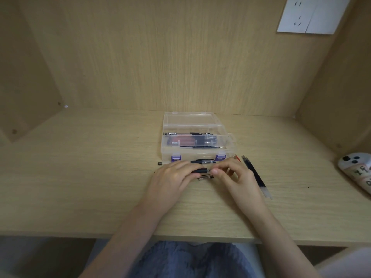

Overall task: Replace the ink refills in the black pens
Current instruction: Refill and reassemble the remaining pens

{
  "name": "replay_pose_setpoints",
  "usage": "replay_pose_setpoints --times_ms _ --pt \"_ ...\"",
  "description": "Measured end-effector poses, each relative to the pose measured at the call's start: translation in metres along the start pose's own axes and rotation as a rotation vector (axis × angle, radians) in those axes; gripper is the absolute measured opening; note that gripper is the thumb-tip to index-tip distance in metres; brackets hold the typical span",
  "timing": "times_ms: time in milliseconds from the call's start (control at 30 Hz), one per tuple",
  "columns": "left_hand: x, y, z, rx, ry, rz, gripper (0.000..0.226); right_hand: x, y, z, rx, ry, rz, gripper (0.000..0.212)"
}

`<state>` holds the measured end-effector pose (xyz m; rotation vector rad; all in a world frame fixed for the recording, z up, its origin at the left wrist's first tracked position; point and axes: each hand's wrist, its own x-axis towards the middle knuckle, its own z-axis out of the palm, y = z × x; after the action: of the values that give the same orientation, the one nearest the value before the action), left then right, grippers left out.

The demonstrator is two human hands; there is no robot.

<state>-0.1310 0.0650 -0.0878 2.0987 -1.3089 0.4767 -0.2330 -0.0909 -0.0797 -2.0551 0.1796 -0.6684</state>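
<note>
My left hand (pixel 172 177) grips the black barrel of a pen (pixel 199 170) just above the desk. My right hand (pixel 234 174) pinches something small at that barrel's right end; what it is stays hidden by the fingertips. Another black pen with a clear section (pixel 203 161) lies behind the hands, against the front of the clear plastic box (pixel 166 155). A pen part (pixel 204 178) rests on the desk under the hands. Two dark ink refills (pixel 254 175) lie to the right of my right hand. A tiny black cap (pixel 160 163) sits left of the hands.
The open clear box has purple latches (pixel 176 157) and holds more pens and refills (pixel 192 140); its lid (pixel 190 120) lies flat behind. A white patterned object (pixel 356 169) lies at the desk's right edge. A wall socket (pixel 309 15) is up at the right.
</note>
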Motion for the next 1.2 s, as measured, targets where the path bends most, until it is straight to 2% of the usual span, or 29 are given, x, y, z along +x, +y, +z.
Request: replay_pose_setpoints --times_ms 167,267,433,567,633,767,833,1200 --pt "-0.001 -0.001 0.001 -0.013 -0.011 -0.014 0.032 0.000 0.001 0.000 -0.002 -0.008 0.005 0.014" --pt "-0.001 0.000 0.001 -0.018 -0.014 -0.017 0.033 0.000 0.000 0.000 0.061 0.002 0.046 0.024" --pt "-0.001 -0.001 0.002 -0.016 -0.013 -0.045 0.027 0.000 -0.001 0.000 0.000 0.014 0.013 0.007" --pt "-0.001 -0.002 0.002 -0.030 0.057 -0.100 0.027 0.001 0.003 -0.001 0.021 0.151 0.035 0.011" --pt "-0.001 -0.003 0.001 -0.044 0.087 -0.129 0.027 0.002 0.008 0.000 -0.047 0.182 0.020 0.011" --pt "-0.002 0.000 0.000 -0.047 0.078 -0.153 0.020 0.005 0.019 0.005 -0.370 0.090 -0.072 0.004" --pt "-0.002 0.000 0.000 -0.042 0.062 -0.153 0.020 0.006 0.020 0.007 -0.453 0.061 -0.099 0.005" --pt "-0.001 0.000 0.000 -0.070 0.038 -0.166 0.019 0.004 0.018 0.007 -0.498 0.001 -0.095 0.020"
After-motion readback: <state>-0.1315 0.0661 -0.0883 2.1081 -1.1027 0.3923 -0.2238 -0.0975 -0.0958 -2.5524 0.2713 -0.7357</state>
